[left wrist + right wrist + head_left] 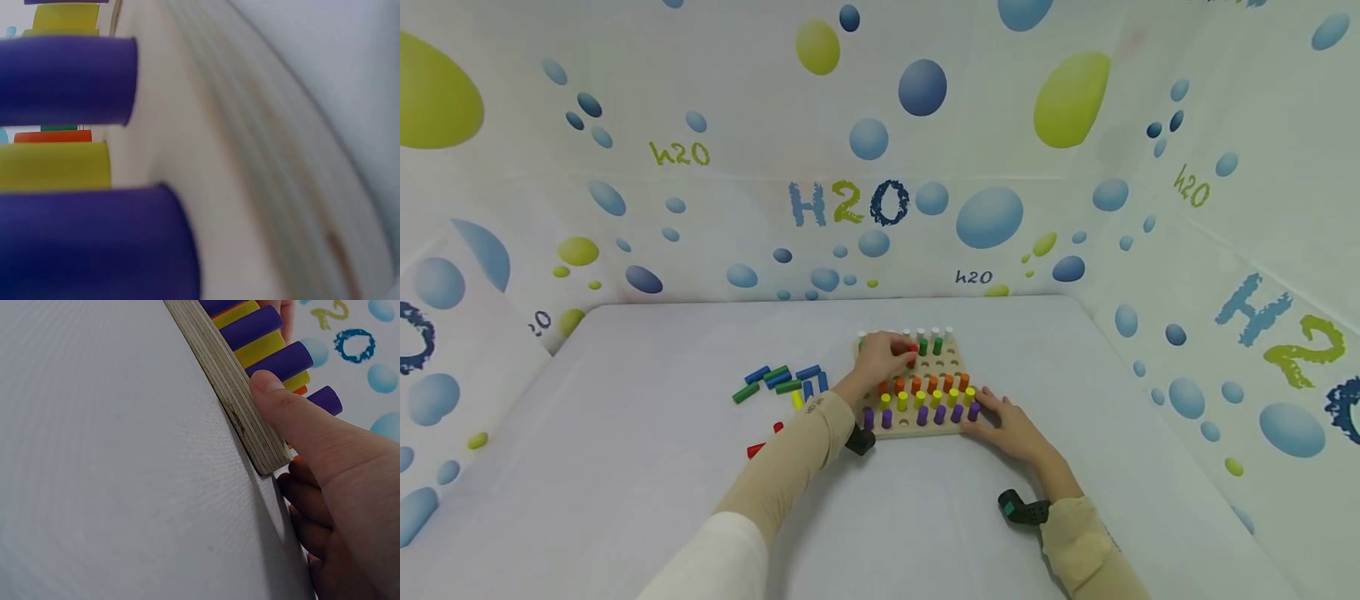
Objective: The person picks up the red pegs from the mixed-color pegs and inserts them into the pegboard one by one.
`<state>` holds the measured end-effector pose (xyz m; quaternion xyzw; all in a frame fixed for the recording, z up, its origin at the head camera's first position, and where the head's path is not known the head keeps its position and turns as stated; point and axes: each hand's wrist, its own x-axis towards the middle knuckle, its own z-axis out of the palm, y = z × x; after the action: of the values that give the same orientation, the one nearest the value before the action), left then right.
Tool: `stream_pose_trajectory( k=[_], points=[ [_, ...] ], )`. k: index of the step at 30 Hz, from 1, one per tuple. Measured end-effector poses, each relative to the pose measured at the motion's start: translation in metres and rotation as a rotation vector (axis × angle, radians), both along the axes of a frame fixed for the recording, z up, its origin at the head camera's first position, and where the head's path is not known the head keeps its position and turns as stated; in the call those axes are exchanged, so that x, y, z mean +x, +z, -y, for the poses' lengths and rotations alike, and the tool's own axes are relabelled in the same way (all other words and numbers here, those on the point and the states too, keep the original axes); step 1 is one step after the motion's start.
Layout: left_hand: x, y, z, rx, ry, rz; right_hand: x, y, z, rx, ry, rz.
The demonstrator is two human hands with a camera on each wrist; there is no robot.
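A wooden pegboard carries rows of coloured pegs. My left hand reaches over its far half and pinches a red peg between thumb and fingers. Purple pegs stand in the nearest row, with one bare hole among them. Behind come yellow pegs and orange pegs; green pegs and white pegs stand at the far side, partly hidden by the left hand. At the near right corner my right hand grips the board, its thumb on the front edge.
Left of the board lie loose blue and green pegs. A yellow peg and red pegs lie nearer, partly behind the left sleeve. A white cloth covers the table, and a printed curtain hangs behind.
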<state>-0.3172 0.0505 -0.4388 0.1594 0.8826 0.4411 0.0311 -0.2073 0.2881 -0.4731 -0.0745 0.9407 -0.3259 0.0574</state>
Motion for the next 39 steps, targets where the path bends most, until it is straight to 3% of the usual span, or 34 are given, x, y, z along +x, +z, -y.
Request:
stream_pose_trajectory(
  k=[7,13,26,32,39],
  points=[
    [0.002,0.001,0.001,-0.031,-0.038,-0.039,0.0,0.0,0.001,-0.004,-0.007,-0.001],
    [0.001,0.003,0.003,-0.071,-0.054,-0.026,-0.001,0.001,0.002,-0.006,-0.001,0.0],
    [0.006,0.01,0.007,-0.269,-0.144,-0.121,0.0,0.001,0.0,0.004,0.0,-0.009],
    [0.012,0.031,0.021,-0.245,-0.079,-0.122,0.0,0.0,0.0,0.016,0.006,-0.015],
    [0.032,0.071,0.06,-0.151,-0.037,-0.239,0.0,0.0,0.0,0.01,0.012,-0.011]
  ],
)
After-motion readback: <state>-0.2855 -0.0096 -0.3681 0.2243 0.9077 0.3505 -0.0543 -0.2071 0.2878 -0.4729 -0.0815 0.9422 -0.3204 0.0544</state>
